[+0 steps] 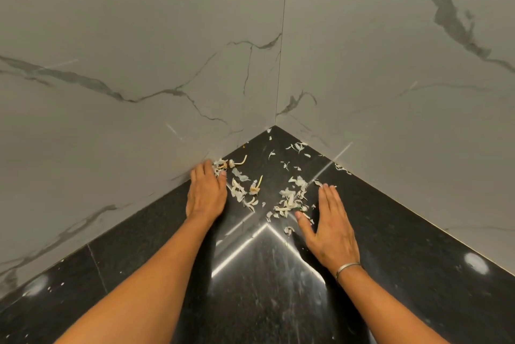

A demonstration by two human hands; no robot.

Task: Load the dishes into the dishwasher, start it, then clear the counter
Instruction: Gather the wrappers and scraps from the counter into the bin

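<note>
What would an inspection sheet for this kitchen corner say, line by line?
Surface: black glossy counter, meeting two walls at a corner; light streaks and small pale specks on it.
Job's things: dry papery peels scattered between the hands and back toward the corner; no dishes or dishwasher in view.
Clutter: a few thin yellowish stalks among the peels.
Grippers: left hand rests on the counter against the left wall, fingertips at the peels; right hand lies flat with straight fingers beside the bigger heap, a thin bracelet on its wrist.
Cables: nothing seen.
Surroundings: grey marble-patterned walls.
</note>
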